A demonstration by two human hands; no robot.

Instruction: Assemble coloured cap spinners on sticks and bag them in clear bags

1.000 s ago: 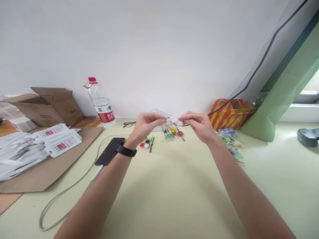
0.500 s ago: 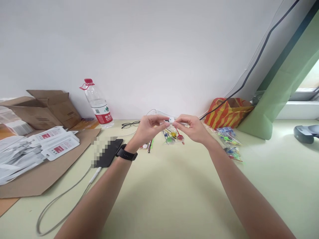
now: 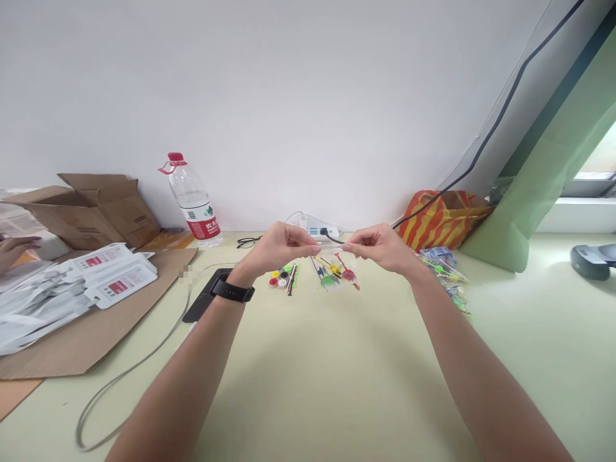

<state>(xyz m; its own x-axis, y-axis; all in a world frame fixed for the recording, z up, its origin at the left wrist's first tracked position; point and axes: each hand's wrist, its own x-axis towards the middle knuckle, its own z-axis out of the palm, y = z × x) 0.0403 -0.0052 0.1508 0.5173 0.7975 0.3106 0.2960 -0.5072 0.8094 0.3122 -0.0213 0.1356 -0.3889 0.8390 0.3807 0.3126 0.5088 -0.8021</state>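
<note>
A small clear plastic bag (image 3: 335, 268) of coloured plastic pieces hangs above the pale green table (image 3: 312, 372). My left hand (image 3: 280, 246), with a black watch on its wrist, pinches the bag's top left corner. At the top right corner my right hand (image 3: 376, 247) pinches the same edge. Both hands are closed on the bag. Loose coloured caps and sticks (image 3: 283, 278) lie on the table just under my left hand.
Filled bags (image 3: 445, 273) lie right of my right hand, by an orange striped bag (image 3: 443, 218). At the back stand a water bottle (image 3: 193, 200), glasses (image 3: 249, 241) and a power strip (image 3: 317, 230). A phone (image 3: 205, 296), cable, cardboard with white packets (image 3: 91, 276) and another person's hand (image 3: 14, 249) are left.
My hands moved apart along the bag's top edge, so it now hangs stretched flat between them. Another person's hand has come into view at the far left.
</note>
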